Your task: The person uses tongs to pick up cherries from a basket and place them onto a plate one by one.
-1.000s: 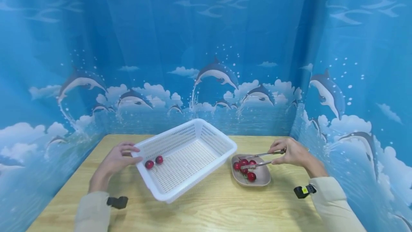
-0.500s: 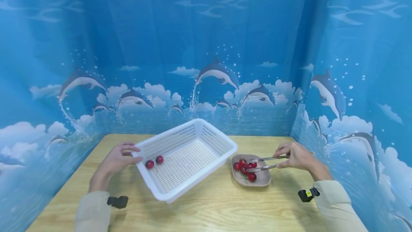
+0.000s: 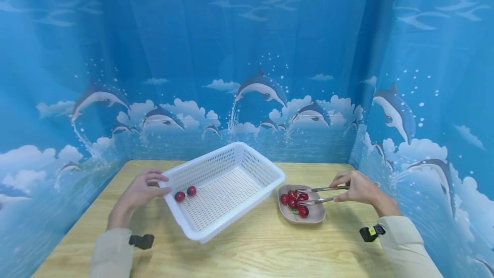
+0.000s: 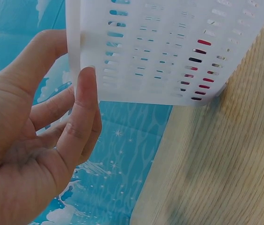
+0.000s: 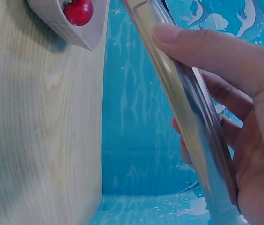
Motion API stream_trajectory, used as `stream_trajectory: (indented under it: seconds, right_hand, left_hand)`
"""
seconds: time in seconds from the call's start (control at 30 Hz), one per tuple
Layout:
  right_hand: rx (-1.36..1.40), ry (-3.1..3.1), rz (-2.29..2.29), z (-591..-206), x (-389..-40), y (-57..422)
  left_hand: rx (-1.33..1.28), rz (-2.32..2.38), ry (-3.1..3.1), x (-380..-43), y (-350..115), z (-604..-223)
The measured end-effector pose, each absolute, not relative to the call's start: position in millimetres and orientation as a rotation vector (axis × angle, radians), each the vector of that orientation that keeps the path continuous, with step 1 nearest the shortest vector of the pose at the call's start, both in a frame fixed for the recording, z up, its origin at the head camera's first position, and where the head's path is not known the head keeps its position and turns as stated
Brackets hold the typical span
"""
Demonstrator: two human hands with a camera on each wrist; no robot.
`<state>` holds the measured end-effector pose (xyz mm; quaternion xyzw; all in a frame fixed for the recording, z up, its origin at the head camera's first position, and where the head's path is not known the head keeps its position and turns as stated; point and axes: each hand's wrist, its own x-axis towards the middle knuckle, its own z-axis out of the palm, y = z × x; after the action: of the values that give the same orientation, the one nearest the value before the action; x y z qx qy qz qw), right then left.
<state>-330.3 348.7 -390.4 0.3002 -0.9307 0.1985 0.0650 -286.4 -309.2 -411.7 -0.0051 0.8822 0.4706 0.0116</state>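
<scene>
Right fingers point(image 5: 228, 96): gripping the metal tongs point(image 3: 326, 188), thumb against one side, other digits behind.
Tongs axis: roughly crosswise to the person; handle end at the right fingers, tips directed left over the plate point(image 3: 316, 217).
Tongs arms: spread apart, one farther from the person, one nearer; no fruit is visibly clamped.
Tips to plate cherries: the governing relation, as a judgement. The plate cherries point(image 3: 292, 203) lie left of the right fingers, at and about the tips. One shows between the two arms. Whether the tips touch fruit cannot be told.
Cherry cluster: grouped toward the plate's left half; one sits slightly nearer the person.
Nearer hand: right. The left fingers are well apart from the plate, with the basket in between.
Plate: shallow, pale, rounded-square; located just right of the basket point(image 3: 225, 194).
Basket axis: long side slanting from near left to far right; its right corner is the part closest to the plate.
Basket cherries point(image 3: 191, 191): two, near each other, by the left end.
Left fingers point(image 4: 83, 101): gripping the basket rim at its left end.
Basket seating: cannot be told whether the whole base rests on the desk point(image 3: 251, 254).
Surround: blue dolphin-print curtain point(image 3: 193, 33) behind the desk and along both sides.
</scene>
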Motion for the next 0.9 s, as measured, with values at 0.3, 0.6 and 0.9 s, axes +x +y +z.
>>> stream_trajectory:
  seconds: [0.3,0.6,0.9]
  right_hand:
    - [0.854,-2.797,0.561,-383,-328,339]
    - [0.934,-2.655,0.542,-364,-325,323]
    - [0.978,-2.633,0.536,-342,-324,300]
  left_hand:
    - [-0.028,1.469,2.758,-285,-308,-410]
    - [0.0,1.5,2.741,-285,-308,-411]
    - [-0.007,1.482,2.753,-284,-307,-410]
